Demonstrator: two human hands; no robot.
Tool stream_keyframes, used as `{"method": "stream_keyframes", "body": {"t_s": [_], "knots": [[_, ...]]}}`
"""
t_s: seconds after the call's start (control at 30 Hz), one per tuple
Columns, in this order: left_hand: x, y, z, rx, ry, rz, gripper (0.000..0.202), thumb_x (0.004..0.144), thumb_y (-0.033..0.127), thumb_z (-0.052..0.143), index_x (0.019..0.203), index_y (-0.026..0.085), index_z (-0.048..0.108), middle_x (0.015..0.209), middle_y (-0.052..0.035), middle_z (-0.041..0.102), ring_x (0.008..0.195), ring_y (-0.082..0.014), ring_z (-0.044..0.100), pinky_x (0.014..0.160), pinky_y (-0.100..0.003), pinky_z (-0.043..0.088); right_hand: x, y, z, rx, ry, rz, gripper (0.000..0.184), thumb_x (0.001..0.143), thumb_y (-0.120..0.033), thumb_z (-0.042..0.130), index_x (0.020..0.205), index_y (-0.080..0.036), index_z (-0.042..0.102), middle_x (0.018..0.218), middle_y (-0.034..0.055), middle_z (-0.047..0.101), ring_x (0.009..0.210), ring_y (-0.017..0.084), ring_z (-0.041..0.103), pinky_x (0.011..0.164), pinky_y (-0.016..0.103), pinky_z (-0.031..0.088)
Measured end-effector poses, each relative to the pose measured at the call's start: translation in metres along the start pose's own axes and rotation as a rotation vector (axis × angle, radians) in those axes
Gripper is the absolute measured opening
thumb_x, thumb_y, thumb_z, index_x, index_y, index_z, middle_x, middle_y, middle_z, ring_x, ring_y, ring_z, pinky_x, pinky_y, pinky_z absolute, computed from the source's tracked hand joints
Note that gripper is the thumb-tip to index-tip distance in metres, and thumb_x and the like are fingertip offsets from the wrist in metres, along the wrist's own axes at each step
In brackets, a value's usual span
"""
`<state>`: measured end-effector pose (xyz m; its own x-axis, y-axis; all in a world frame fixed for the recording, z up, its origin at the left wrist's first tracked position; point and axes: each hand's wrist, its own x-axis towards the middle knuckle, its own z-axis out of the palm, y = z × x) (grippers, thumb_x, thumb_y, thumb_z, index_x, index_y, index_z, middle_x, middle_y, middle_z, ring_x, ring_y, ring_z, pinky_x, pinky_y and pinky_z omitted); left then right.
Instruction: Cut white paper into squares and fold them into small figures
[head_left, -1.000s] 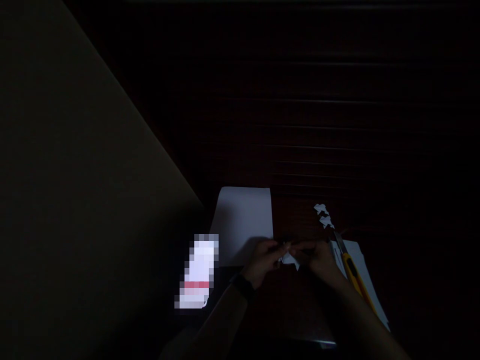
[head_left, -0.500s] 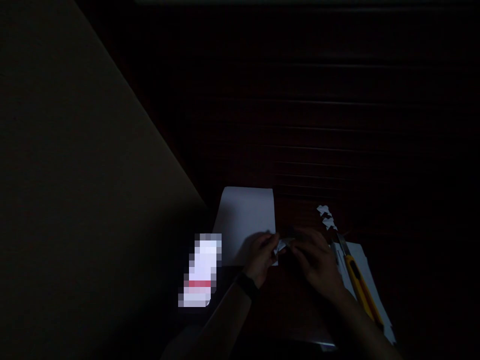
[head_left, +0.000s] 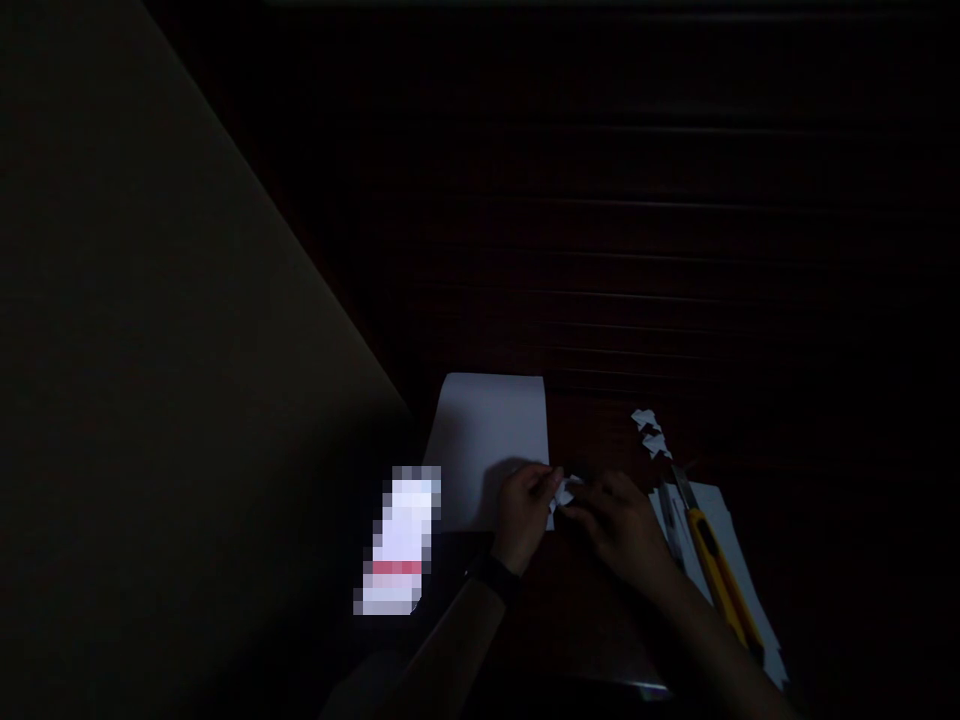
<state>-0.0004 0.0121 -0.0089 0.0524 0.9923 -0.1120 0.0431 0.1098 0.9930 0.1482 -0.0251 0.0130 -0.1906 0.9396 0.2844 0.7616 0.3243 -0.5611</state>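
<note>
The scene is very dark. My left hand (head_left: 525, 512) and my right hand (head_left: 619, 525) meet low in the view, both pinching a small folded white paper piece (head_left: 564, 492) between their fingertips. A dark band sits on my left wrist. The paper is mostly hidden by my fingers. Just behind my left hand lies a white paper sheet (head_left: 491, 425) on the dark wooden table (head_left: 600, 620).
Several small folded white paper pieces (head_left: 649, 433) lie behind my right hand. A yellow utility knife (head_left: 716, 570) rests on another white sheet (head_left: 739, 560) at the right. A bright blurred-out white object (head_left: 401, 545) sits left of my left forearm. A pale surface fills the left side.
Both hands have drawn closer together and shifted slightly away from me. The right hand now covers more of the small paper piece, which showed more fully a second ago.
</note>
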Motion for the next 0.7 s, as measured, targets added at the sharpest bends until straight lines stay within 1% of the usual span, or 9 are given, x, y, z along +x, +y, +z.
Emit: {"method": "stream_keyframes", "body": {"t_s": [0.07,0.1,0.13,0.23,0.33,0.5,0.7], "knots": [[-0.0002,0.0003,0.0004,0.015,-0.007,0.009,0.029,0.074,0.045,0.059,0.078,0.016,0.064,0.073,-0.0035,0.064,0.061,-0.0136,0.058,0.05,-0.021,0.041,-0.001,-0.0002,0.0006,0.069,-0.06,0.046,0.025,0.082,-0.032,0.055,0.106,-0.028,0.061,0.093,0.006,0.064,0.084,0.023,0.058,0.072,0.034,0.045],[-0.0006,0.0008,0.0006,0.018,-0.013,0.006,0.029,0.073,0.045,0.059,0.078,0.016,0.064,0.072,-0.0035,0.064,0.06,-0.0134,0.057,0.05,-0.021,0.041,-0.0017,-0.0005,0.0007,0.104,-0.086,0.081,0.026,0.082,-0.032,0.054,0.107,-0.028,0.059,0.093,0.0049,0.065,0.082,0.022,0.06,0.071,0.032,0.045],[-0.0013,0.0017,0.001,0.016,-0.022,0.0,0.03,0.074,0.045,0.059,0.077,0.016,0.064,0.071,-0.0033,0.064,0.059,-0.0132,0.057,0.05,-0.021,0.04,-0.0023,-0.0009,0.0008,0.136,-0.108,0.12,0.026,0.082,-0.032,0.054,0.107,-0.028,0.058,0.09,0.0037,0.067,0.077,0.021,0.062,0.068,0.031,0.046],[-0.004,0.005,0.0023,-0.013,-0.044,-0.02,0.031,0.074,0.045,0.059,0.077,0.015,0.064,0.068,-0.0022,0.061,0.056,-0.0118,0.054,0.048,-0.021,0.039,-0.0034,-0.0025,0.0004,0.194,-0.122,0.219,0.024,0.081,-0.036,0.055,0.102,-0.026,0.058,0.072,0.0001,0.067,0.06,0.019,0.062,0.057,0.028,0.044],[-0.0065,0.0082,0.0028,-0.056,-0.059,-0.052,0.032,0.075,0.045,0.058,0.077,0.014,0.063,0.067,-0.0015,0.059,0.055,-0.0105,0.051,0.046,-0.02,0.037,-0.002,-0.005,-0.0018,0.272,-0.106,0.283,0.022,0.08,-0.038,0.056,0.097,-0.024,0.058,0.067,-0.001,0.065,0.056,0.017,0.06,0.053,0.026,0.042],[-0.0072,0.0089,0.0011,-0.097,-0.089,-0.074,0.031,0.075,0.045,0.059,0.081,0.015,0.062,0.067,-0.0007,0.058,0.055,-0.0098,0.05,0.047,-0.019,0.037,0.0018,-0.0074,-0.0057,0.467,-0.137,0.301,0.019,0.087,-0.037,0.045,0.091,-0.022,0.056,0.065,-0.0008,0.066,0.06,0.016,0.062,0.059,0.025,0.043],[-0.0069,0.0096,0.0004,-0.102,-0.104,-0.072,0.032,0.074,0.045,0.06,0.082,0.014,0.063,0.071,-0.0029,0.061,0.058,-0.0114,0.053,0.049,-0.02,0.039,0.0012,-0.0037,-0.0036,0.48,-0.119,0.327,0.019,0.088,-0.036,0.045,0.085,-0.02,0.056,0.063,-0.0011,0.065,0.061,0.015,0.062,0.062,0.025,0.042]]}}
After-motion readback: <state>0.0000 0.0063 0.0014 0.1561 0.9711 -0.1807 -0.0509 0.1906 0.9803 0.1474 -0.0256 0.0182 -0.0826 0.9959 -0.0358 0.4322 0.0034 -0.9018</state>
